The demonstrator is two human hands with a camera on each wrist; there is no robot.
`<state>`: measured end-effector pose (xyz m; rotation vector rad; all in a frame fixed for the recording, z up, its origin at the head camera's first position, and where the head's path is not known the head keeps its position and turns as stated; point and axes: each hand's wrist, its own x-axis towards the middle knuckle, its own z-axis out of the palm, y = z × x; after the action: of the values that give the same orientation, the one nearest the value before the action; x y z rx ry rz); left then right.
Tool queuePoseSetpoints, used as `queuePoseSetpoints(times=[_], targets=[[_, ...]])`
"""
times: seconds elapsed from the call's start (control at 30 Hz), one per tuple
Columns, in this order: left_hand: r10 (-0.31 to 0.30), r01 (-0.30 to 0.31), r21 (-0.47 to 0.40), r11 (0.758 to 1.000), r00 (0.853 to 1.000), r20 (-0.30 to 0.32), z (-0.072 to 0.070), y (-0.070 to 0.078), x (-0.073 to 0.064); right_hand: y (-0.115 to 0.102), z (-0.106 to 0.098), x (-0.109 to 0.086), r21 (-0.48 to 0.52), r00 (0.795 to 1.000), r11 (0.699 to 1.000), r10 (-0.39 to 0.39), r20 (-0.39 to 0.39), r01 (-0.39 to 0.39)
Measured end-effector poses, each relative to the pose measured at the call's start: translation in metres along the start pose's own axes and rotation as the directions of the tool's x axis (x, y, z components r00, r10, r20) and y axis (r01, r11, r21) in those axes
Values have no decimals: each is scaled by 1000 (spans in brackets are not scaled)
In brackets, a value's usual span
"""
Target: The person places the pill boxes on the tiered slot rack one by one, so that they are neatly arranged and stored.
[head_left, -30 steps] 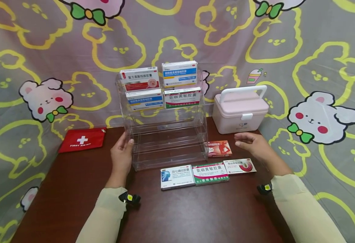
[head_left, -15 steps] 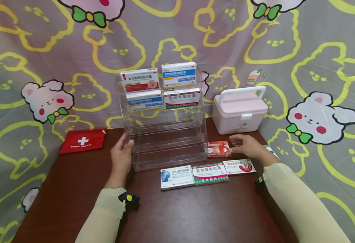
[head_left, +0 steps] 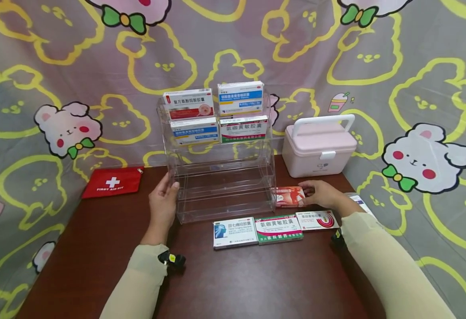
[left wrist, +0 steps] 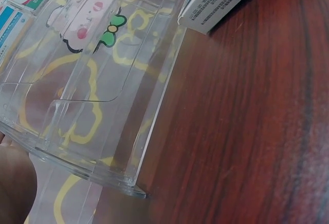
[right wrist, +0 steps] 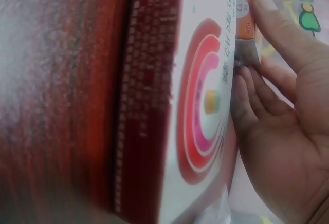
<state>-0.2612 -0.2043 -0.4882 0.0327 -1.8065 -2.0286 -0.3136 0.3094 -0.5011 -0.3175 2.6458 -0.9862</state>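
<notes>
My left hand (head_left: pixel 162 204) holds the left side of a clear tiered display rack (head_left: pixel 225 208), thumb toward the front; most of its fingers are hidden in the left wrist view. My right hand (head_left: pixel 322 195) pinches the right end of an orange medicine box (head_left: pixel 289 196) lying by the rack's lower right corner. In the right wrist view the thumb (right wrist: pixel 280 29) lies along that box's edge, with the other fingers curled below. Nearer me lies a row: a white-and-blue box (head_left: pixel 234 232), a green-and-pink box (head_left: pixel 278 228) and a white box with red arcs (head_left: pixel 316 219).
Several medicine boxes, including a red-and-white one (head_left: pixel 189 104), fill the rack's upper tiers. A pink lidded case (head_left: pixel 316 150) stands behind my right hand. A red first aid pouch (head_left: pixel 113 181) lies at the back left. Another pale box (head_left: pixel 360 204) shows beyond my right wrist.
My right hand has moved left and down from beside the pink case to the orange box and now pinches its end. My left hand stays at the rack.
</notes>
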Motion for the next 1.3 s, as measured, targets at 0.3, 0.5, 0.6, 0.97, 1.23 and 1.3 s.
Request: queuePoseSetpoints(times=[0.3, 0.5, 0.6, 0.97, 1.23, 1.3], targets=[[-1, 1, -2, 1000, 1000, 5, -2, -1, 0, 1, 2, -1, 33, 994, 999, 5, -112, -1], [15, -15, 2, 1000, 1000, -4, -2, -2, 1, -5, 2, -11, 12, 966, 999, 35, -255, -33], [7, -7, 16, 1000, 1000, -6, -2, -2, 1, -10, 1, -18, 13, 952, 999, 40, -305, -37], [22, -23, 47, 999, 1000, 3, -2, 0, 0, -13, -7, -50, 251, 852, 966, 80, -517, 62], [18, -18, 52, 998, 1000, -5, -4, -1, 1, -35, -20, -65, 690, 821, 634, 148, -551, 349], [17, -17, 45, 999, 1000, -3, -3, -2, 1, -47, -22, -67, 715, 826, 573, 113, -553, 400]])
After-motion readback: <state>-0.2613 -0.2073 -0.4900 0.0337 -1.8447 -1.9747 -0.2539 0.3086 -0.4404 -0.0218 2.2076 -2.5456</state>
